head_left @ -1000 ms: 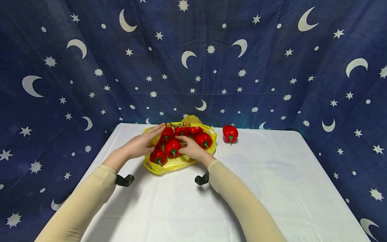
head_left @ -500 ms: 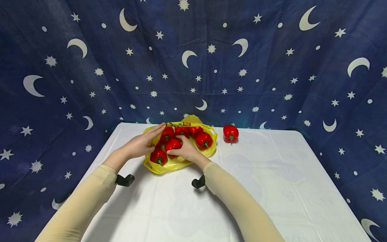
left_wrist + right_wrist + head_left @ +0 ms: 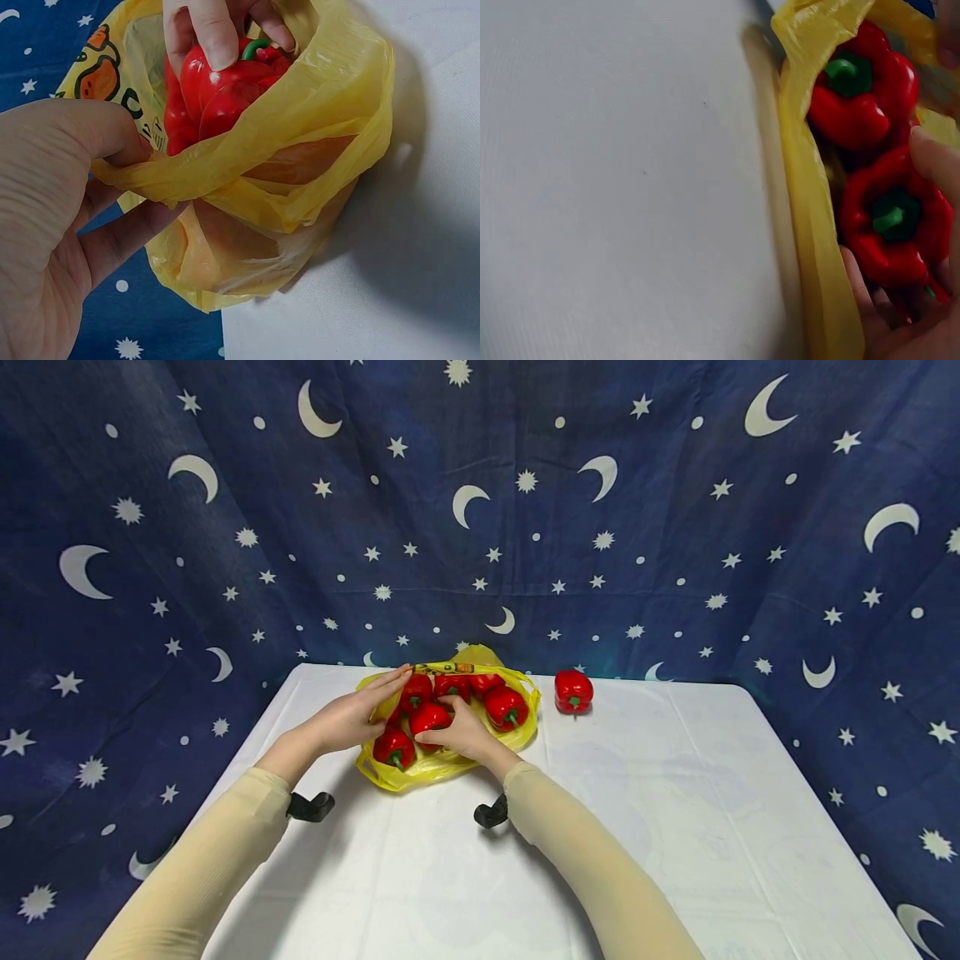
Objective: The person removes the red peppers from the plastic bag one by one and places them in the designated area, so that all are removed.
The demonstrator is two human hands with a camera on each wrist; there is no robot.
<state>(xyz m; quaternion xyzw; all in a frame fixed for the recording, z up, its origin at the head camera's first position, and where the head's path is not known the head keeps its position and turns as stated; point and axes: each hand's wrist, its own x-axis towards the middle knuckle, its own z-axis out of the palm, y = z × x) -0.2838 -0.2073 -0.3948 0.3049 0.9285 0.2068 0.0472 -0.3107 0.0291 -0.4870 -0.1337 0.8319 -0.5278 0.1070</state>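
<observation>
A yellow plastic bag (image 3: 438, 768) lies with its mouth spread wide, several red bell peppers inside. My left hand (image 3: 341, 720) is at the bag's left side; in the left wrist view its thumb and fingers pinch the yellow rim (image 3: 247, 161). Inside the bag, my right hand (image 3: 468, 732) grips a red bell pepper (image 3: 429, 718), thumb on the near side and fingers beyond. The right wrist view shows the gripped pepper (image 3: 892, 217) with its green stem facing up, beside another pepper (image 3: 862, 90) near the bag's edge. Part of the right hand is cut off in that view.
One more red bell pepper (image 3: 573, 692) sits on the white tablecloth (image 3: 660, 810), right of the bag. A dark blue curtain (image 3: 480, 568) with moons and stars hangs behind the table.
My right hand has shifted slightly left and closed around the middle pepper, covering its stem in the head view. The left hand stays at the bag's rim.
</observation>
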